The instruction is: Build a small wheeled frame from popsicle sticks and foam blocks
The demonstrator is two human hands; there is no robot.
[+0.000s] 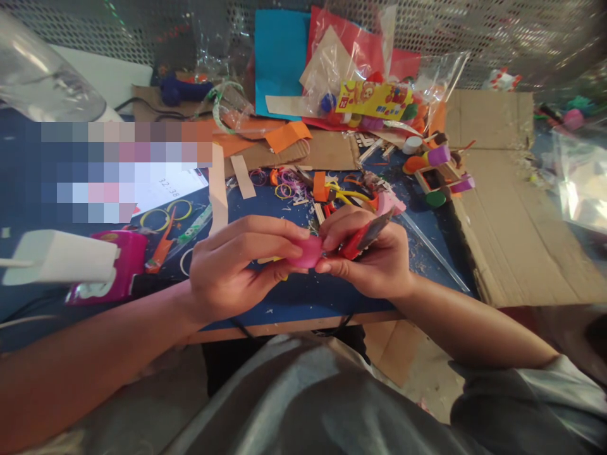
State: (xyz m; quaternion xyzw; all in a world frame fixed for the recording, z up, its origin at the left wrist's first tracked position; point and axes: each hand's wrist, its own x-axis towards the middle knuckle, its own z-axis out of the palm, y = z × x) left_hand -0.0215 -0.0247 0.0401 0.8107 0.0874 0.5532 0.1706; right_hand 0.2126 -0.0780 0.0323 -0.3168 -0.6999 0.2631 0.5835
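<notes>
Above the front edge of the blue table, my left hand is closed on a small, round, pink cap, pinched between thumb and fingers. My right hand is closed around a red-handled knife; its dark, flat blade points up and to the right. The right thumb and fingertip meet at the right side of the cap; whether something small is between them I cannot make out. Just beyond the hands lie yellow-handled pliers and an orange paper piece.
A small wooden-framed model with coloured caps stands at the right beside flat cardboard. A white charger in a pink socket block and a lit phone are at the left. Plastic bags and coloured sheets lie at the back.
</notes>
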